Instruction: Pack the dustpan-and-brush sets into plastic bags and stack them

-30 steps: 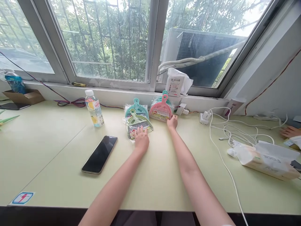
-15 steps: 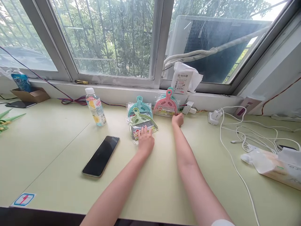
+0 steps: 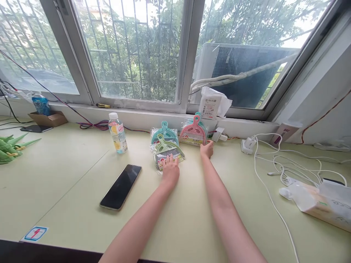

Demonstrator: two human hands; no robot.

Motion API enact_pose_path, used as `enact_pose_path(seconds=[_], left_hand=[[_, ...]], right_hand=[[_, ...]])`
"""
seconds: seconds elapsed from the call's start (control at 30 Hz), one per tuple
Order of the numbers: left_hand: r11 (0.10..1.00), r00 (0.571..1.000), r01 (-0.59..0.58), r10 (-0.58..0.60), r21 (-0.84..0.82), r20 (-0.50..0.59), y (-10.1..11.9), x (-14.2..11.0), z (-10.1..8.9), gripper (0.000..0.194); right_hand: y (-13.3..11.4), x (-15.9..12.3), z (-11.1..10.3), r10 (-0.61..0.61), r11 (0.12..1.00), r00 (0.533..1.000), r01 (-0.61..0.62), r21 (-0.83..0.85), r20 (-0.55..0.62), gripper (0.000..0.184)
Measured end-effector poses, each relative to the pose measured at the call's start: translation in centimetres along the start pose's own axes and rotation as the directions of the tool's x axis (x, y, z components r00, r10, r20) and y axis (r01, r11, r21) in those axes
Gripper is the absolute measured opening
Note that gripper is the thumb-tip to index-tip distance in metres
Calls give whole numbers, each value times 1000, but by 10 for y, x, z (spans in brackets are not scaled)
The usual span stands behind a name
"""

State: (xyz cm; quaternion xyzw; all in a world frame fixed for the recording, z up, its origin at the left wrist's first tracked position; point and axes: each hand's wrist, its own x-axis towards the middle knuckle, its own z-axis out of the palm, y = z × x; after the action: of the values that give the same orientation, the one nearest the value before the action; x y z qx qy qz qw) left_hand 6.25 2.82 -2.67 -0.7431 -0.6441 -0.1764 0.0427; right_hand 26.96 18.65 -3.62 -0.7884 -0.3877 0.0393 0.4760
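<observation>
A green dustpan and brush set (image 3: pixel 166 150) in clear wrapping leans against a teal dustpan set (image 3: pixel 163 130) behind it. My left hand (image 3: pixel 171 168) rests on the lower front of the green set, fingers stretched out over its printed label. To the right, a pink dustpan set (image 3: pixel 194 130) stands against the wall below the window, with another teal one partly hidden behind it. My right hand (image 3: pixel 207 149) is closed at the pink set's lower right corner, the fingertips partly out of sight.
Left of the sets are a drink bottle (image 3: pixel 118 133) and a black phone (image 3: pixel 121 187). A white package (image 3: pixel 212 104) sits on the sill. White cables (image 3: pixel 286 164), a charger (image 3: pixel 248 145) and a tissue pack (image 3: pixel 315 195) lie on the right. Green leaves (image 3: pixel 12 148) are at far left.
My view has tilted up and shifted slightly left, so most things appear lower in the picture. Both hands stay at the same dustpan sets, with no clear movement of the sets.
</observation>
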Motion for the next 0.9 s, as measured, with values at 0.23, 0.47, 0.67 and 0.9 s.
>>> enact_pose_path(seconds=[0.23,0.47,0.67,0.9], left_hand=[[1000,1000,17,-18,1,22,1,-5,-21,47],[1000,1000,1,-1,2,-13,-1,-4,-2,47],[1000,1000,-8,8,3,-9,-1,-5,-1,47],[1000,1000,-2,2,0,26,1,-4,-1,48]], right_hand=[[-18,-26,-14,-336,912,931,359,-197,141,31],[-28,-40,3,-578,627,664,733,-263,475,24],[-18,-31,14,-473,705,737,645,-295,482,36],[-16,-25,13,-399,797,789,550,-250,466,45]])
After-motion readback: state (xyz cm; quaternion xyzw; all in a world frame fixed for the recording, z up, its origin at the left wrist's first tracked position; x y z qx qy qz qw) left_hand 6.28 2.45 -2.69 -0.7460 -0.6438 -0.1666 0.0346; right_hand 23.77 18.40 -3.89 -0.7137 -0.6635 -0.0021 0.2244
